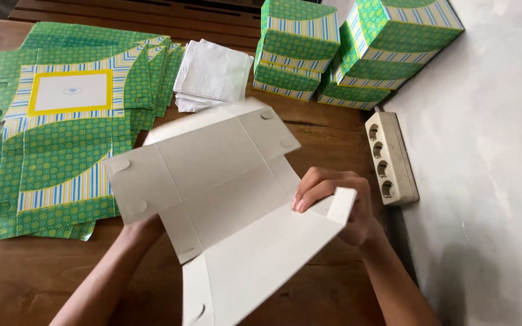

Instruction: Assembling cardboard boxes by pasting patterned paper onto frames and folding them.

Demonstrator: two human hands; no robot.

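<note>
An unfolded cardboard box blank (225, 187), plain white side up, is held above the wooden table (25, 278). My right hand (333, 202) grips its right edge, fingers curled over a small end flap. My left hand (143, 229) holds the blank from beneath on the left, mostly hidden by the card. The blank is creased into panels with round-tabbed flaps.
A stack of flat green, yellow and blue patterned box blanks (67, 127) lies at the left. White tissues (212, 75) sit behind the blank. Several assembled patterned boxes (345, 48) stand at the back right. A beige power strip (391, 157) lies by the grey wall (490, 181).
</note>
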